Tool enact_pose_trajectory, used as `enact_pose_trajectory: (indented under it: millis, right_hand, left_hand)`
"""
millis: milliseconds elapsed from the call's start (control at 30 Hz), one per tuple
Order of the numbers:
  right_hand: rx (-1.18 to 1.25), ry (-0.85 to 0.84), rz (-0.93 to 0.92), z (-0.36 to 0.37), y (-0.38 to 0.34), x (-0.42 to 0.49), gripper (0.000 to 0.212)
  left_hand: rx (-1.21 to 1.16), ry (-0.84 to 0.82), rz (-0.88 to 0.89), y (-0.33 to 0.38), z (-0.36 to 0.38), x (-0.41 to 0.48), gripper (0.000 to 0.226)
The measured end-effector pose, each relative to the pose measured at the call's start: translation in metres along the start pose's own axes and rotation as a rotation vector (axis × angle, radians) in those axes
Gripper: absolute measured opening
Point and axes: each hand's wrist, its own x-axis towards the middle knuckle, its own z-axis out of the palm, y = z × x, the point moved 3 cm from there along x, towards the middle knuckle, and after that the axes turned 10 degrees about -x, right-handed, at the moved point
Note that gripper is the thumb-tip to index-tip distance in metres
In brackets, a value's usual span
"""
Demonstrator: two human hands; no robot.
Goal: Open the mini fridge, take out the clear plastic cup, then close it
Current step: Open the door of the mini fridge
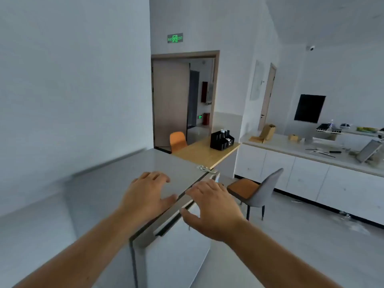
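Observation:
The grey mini fridge (116,183) stands right below me, seen from above. My left hand (145,194) lies flat on its top, fingers spread, close to the front edge. My right hand (212,206) hovers with fingers apart over the top edge of the fridge door (178,252), which looks shut. A dark recessed handle (166,227) runs along the door's top edge, just left of my right thumb. The clear plastic cup is not in view. Neither hand holds anything.
A grey chair with an orange seat (255,190) stands just right of the fridge. Behind the fridge is a wooden table (203,152) with a black organiser (221,140) and an orange chair (177,141). White counter cabinets (311,173) line the right wall. A white wall (72,90) is at the left.

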Motion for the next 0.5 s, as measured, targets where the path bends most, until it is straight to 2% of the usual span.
enact_pose_trajectory:
  millis: [100,233,300,400,500]
  right_hand:
    - [0.048,-0.070,-0.112,0.027,-0.038,0.003,0.060]
    - [0.079,-0.091,-0.220,0.061,-0.068,-0.004,0.039]
    - [0.100,-0.052,-0.212,0.074,-0.073,-0.010,0.038]
    - [0.205,0.029,-0.136,0.086,-0.078,-0.020,0.035]
    - [0.212,0.039,-0.083,0.092,-0.079,-0.023,0.041]
  left_hand:
    - [-0.029,-0.048,-0.052,-0.029,0.014,-0.009,0.074]
    - [-0.132,-0.145,-0.178,-0.058,0.040,-0.022,0.064]
    - [-0.195,-0.105,-0.217,-0.065,0.042,-0.024,0.058]
    - [-0.153,-0.110,-0.136,-0.062,0.045,-0.023,0.054]
    - [-0.145,-0.125,-0.122,-0.059,0.045,-0.021,0.052]
